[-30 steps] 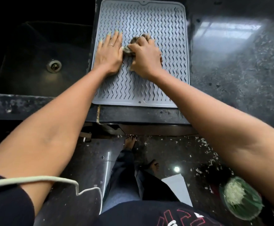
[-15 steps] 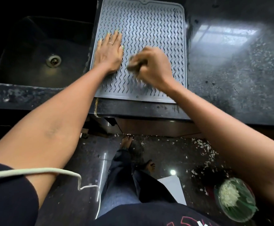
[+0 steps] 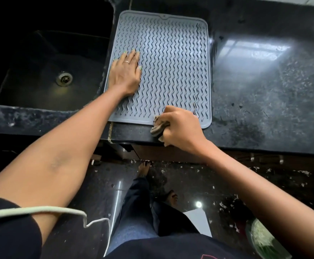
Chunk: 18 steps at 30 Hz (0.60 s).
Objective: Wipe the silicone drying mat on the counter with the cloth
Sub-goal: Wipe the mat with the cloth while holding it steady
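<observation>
1. Head view: the silicone drying mat [image 3: 163,68] lies on the tabletop [image 3: 264,90] beside the sink [image 3: 55,68].
2. Left hand [image 3: 125,74] presses flat, fingers straight, likely anchoring the mat.
3. Right hand [image 3: 180,128] clutches the bunched cloth [image 3: 159,128] at the mat's near edge.

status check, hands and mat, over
Left hand flat on the mat, pinning its left side. Right hand grips the cloth at the mat's near edge. Nothing in the way.
</observation>
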{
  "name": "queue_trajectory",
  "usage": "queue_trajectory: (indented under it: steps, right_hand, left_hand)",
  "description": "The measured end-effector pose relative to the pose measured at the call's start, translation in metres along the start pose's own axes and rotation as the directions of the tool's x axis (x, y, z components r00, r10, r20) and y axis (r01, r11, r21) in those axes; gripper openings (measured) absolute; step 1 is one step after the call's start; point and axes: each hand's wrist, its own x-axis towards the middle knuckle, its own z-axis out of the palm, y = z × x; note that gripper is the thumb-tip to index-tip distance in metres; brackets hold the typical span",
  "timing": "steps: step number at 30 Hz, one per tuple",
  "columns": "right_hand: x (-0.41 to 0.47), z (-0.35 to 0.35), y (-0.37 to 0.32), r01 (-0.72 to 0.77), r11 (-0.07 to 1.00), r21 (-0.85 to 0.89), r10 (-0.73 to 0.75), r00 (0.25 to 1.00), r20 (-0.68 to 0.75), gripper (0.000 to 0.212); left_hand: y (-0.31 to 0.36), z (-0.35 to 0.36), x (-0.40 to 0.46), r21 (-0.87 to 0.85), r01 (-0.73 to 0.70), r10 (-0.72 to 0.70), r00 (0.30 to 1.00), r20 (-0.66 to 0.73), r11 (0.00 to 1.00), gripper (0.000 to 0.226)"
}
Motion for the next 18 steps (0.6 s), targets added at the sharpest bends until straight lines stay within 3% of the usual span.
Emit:
queue_trajectory:
  steps: [3, 7, 12, 16, 18]
  right_hand:
    - [0.028, -0.021, 0.003, -0.151, 0.938, 0.312, 0.161, 0.987, -0.008, 0.040]
    - [0.086, -0.046, -0.003, -0.179, 0.715, 0.675, 0.279, 0.959, -0.042, 0.053]
    - [0.172, -0.061, -0.009, -0.139, 0.785, 0.604, 0.302, 0.937, -0.178, 0.048]
    - [0.254, -0.054, 0.003, -0.175, 0.912, 0.371, 0.279, 0.927, -0.249, 0.043]
    - [0.294, -0.040, 0.015, -0.216, 0.958, 0.187, 0.253, 0.945, -0.207, 0.047]
  left_hand:
    - [-0.005, -0.008, 0.008, -0.038, -0.020, 0.016, 0.996, -0.093, 0.999, 0.046]
    - [-0.012, -0.021, 0.035, -0.068, -0.018, 0.004, 0.979, -0.203, 0.998, 0.039]
    - [-0.027, -0.028, 0.091, -0.088, -0.016, 0.000, 0.984, -0.176, 0.996, 0.041]
    - [-0.031, -0.026, 0.144, -0.109, -0.100, 0.092, 0.993, -0.076, 0.989, 0.046]
    - [-0.033, -0.023, 0.161, -0.062, -0.135, 0.134, 0.991, -0.016, 0.989, 0.049]
